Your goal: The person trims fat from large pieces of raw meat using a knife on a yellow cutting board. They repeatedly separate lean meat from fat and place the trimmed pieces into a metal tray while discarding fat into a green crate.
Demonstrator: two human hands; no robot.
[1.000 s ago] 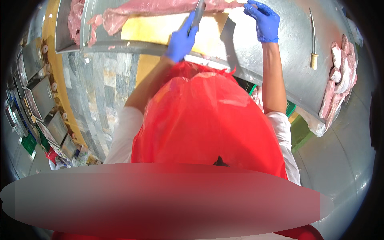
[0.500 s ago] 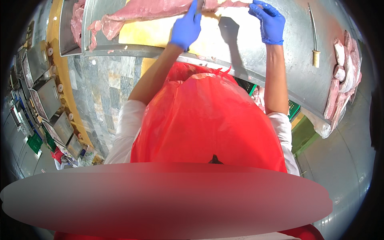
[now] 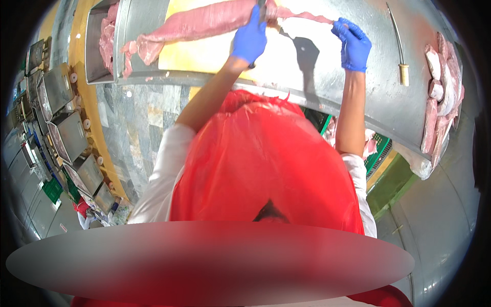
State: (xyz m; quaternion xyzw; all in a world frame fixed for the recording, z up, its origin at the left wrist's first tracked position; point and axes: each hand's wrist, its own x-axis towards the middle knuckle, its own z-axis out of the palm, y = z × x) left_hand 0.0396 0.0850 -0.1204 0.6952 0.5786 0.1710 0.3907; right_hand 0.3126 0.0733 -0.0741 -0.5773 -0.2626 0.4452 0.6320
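A long pink piece of raw meat lies across a pale yellow cutting board. My left hand, in a blue glove, is closed around a knife; its blade is at the right part of the meat. From there a thin strip of meat stretches to the right. My right hand, also gloved in blue, pinches the tip of this strip between thumb and fingers, above the metal table. Ragged scraps trail from the meat's left end.
At the far left a metal tray holds more meat. A second knife with a pale handle lies right of my right hand. Several meat pieces line the table's right end. Under the front edge stands a green crate with meat in it.
The whole view has shifted, so table and hands sit lower in it. More of the strip shows between my hands, sloping down to my right fingers. Both hands keep their hold.
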